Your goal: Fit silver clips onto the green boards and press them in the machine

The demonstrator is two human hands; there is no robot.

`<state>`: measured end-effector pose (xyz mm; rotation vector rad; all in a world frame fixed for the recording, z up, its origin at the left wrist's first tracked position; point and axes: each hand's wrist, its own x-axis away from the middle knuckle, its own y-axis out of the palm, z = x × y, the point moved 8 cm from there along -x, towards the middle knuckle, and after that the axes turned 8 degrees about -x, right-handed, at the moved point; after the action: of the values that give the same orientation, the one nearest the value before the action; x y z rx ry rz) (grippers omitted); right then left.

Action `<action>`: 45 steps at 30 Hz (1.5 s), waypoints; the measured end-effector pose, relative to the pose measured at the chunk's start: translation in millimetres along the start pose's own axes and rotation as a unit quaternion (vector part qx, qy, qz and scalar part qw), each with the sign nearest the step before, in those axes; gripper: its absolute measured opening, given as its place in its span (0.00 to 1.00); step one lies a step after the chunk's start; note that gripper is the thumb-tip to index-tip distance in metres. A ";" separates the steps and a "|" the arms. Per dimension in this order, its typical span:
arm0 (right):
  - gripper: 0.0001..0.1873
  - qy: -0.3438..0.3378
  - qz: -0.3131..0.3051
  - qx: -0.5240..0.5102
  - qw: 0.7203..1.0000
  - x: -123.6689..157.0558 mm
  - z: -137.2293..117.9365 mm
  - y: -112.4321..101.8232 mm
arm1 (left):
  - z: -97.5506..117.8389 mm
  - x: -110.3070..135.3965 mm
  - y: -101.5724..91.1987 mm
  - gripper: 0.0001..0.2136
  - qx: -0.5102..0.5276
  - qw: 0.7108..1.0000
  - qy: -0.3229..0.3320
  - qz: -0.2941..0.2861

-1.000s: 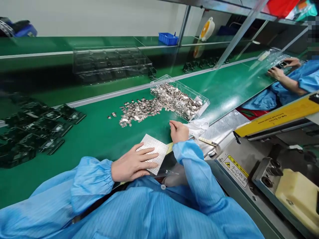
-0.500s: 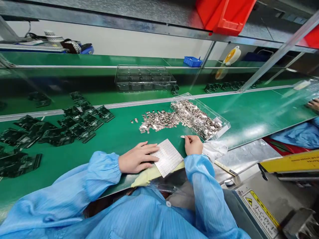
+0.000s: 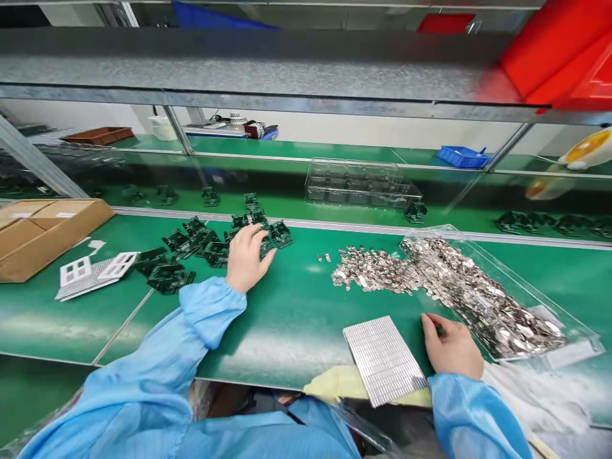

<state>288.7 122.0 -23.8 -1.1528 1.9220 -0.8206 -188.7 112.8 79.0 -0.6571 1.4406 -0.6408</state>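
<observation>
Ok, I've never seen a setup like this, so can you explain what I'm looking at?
There is no machine arm here: you see a person's two bare hands in blue sleeves. The one view comes from a camera worn on their head, looking forward and down.

On the green work surface lie dark green pieces, loose small metal parts, a clear tray with more of them, and a silvery ridged sheet.

The left hand is at the green pieces; I can't tell if it grips one. The right hand is between sheet and tray, fingertips pinched; whether it holds anything is unclear.
</observation>
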 end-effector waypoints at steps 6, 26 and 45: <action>0.17 -0.057 -0.012 -0.042 0.997 8.3 -7.7 -3.1 | 29.9 -76.2 64.3 0.20 -0.066 0.975 -0.004 -0.212; 0.20 0.088 -0.150 -0.322 0.931 32.1 -33.1 -33.5 | 68.9 96.3 23.9 0.53 0.276 0.915 0.019 -0.295; 0.07 0.069 -0.051 -0.413 0.907 185.1 -58.8 -89.9 | 255.7 128.3 -0.6 0.25 0.757 0.466 -0.049 -0.455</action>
<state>218.4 -72.7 30.8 -1.7189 2.4310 -0.0906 70.9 22.8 -0.8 0.1461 -0.2036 -2.2430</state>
